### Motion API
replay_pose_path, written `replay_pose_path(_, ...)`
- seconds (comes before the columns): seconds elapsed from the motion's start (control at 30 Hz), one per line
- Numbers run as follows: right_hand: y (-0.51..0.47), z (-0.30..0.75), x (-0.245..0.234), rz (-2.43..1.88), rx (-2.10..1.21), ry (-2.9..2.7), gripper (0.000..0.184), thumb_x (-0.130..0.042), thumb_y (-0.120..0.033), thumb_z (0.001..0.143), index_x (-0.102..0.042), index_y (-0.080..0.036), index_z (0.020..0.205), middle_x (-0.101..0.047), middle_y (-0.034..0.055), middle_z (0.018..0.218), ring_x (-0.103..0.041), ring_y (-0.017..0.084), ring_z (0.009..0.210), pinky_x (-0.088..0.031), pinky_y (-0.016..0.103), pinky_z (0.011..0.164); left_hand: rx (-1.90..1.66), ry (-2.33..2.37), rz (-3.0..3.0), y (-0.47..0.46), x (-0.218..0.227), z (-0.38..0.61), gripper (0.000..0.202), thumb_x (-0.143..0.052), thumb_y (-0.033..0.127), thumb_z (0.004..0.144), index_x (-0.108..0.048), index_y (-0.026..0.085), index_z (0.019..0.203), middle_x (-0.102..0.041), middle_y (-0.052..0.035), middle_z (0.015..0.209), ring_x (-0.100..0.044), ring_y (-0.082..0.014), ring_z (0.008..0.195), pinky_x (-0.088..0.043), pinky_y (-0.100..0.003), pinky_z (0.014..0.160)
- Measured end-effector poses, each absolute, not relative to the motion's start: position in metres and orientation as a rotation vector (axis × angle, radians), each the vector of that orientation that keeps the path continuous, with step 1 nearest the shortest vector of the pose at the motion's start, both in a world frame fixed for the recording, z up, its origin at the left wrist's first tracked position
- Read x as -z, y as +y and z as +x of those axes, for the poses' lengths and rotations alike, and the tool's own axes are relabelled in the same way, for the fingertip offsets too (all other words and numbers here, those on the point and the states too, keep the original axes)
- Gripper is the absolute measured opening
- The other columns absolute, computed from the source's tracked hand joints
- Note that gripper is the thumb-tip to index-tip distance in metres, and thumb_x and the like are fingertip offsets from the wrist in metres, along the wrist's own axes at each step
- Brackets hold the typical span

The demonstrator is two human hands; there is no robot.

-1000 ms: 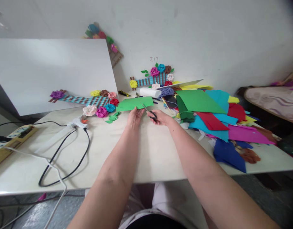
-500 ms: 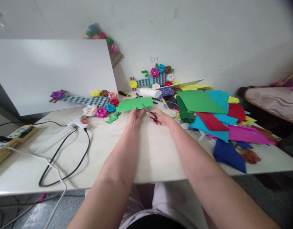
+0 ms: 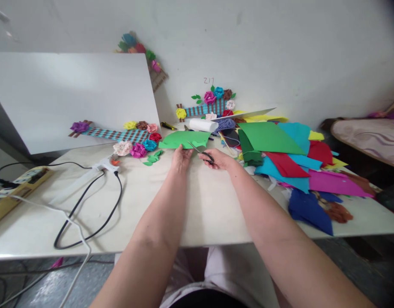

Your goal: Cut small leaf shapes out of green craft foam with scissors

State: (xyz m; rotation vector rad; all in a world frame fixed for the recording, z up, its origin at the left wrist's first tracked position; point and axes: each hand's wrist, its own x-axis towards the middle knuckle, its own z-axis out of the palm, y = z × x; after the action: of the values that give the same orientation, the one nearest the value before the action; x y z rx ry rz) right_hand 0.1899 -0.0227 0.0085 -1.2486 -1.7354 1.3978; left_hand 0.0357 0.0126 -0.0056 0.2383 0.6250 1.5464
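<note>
My left hand point(image 3: 181, 156) pinches the near edge of a green paper sheet point(image 3: 180, 139) held over the table's far middle. In my right hand point(image 3: 218, 158) is a pair of scissors point(image 3: 201, 152) with black handles; its blades point left into the right part of the green sheet. The sheet's right edge looks curled and cut. Both arms reach forward from the bottom of the view.
Several small green paper leaves point(image 3: 152, 158) lie left of my hands. A striped paper strip with paper flowers point(image 3: 120, 136) leans by a white board point(image 3: 71, 98). A pile of coloured paper point(image 3: 293, 158) fills the right. A glue gun point(image 3: 102, 164), cables and a power strip point(image 3: 20, 182) lie left.
The green sheet's right end has changed shape, now curled and notched where the scissors cut. My hands stayed nearly in place.
</note>
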Motion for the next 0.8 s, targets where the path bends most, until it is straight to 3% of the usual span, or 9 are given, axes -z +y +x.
replay_pose_path(0.23,-0.028,0.192,-0.013,-1.231,-1.461,-1.749,0.02,-0.059,-0.033,0.082,-0.048,-0.017,0.076,-0.049,-0.0072,0.049,-0.04,0.004,0.031,-0.023,0.016,0.025,-1.554,0.644,0.197,0.011,0.002,0.033,0.019,-0.042,0.023,0.092,-0.059,0.014,0.096,-0.063,-0.0029,0.065,-0.063,-0.0137,0.06,-0.055,-0.028,0.068)
replay_pose_path(0.6,-0.031,0.195,-0.015,-1.228,-1.519,-1.753,0.021,-0.059,-0.034,0.083,-0.053,-0.014,0.082,-0.051,-0.0053,0.05,-0.042,0.005,0.032,-0.027,0.016,0.026,-1.551,0.635,0.206,0.01,0.002,0.029,0.014,-0.045,0.018,0.09,-0.059,0.016,0.092,-0.063,-0.0017,0.064,-0.061,-0.0132,0.055,-0.055,-0.029,0.066)
replay_pose_path(0.8,-0.035,0.192,-0.019,-1.276,-1.505,-1.708,0.025,-0.059,-0.037,0.084,-0.054,-0.013,0.08,-0.052,-0.0041,0.05,-0.043,0.005,0.033,-0.027,0.016,0.026,-1.534,0.649,0.231,0.007,0.001,0.03,0.013,-0.046,0.017,0.09,-0.058,0.015,0.093,-0.063,-0.0016,0.066,-0.062,-0.013,0.058,-0.055,-0.031,0.072)
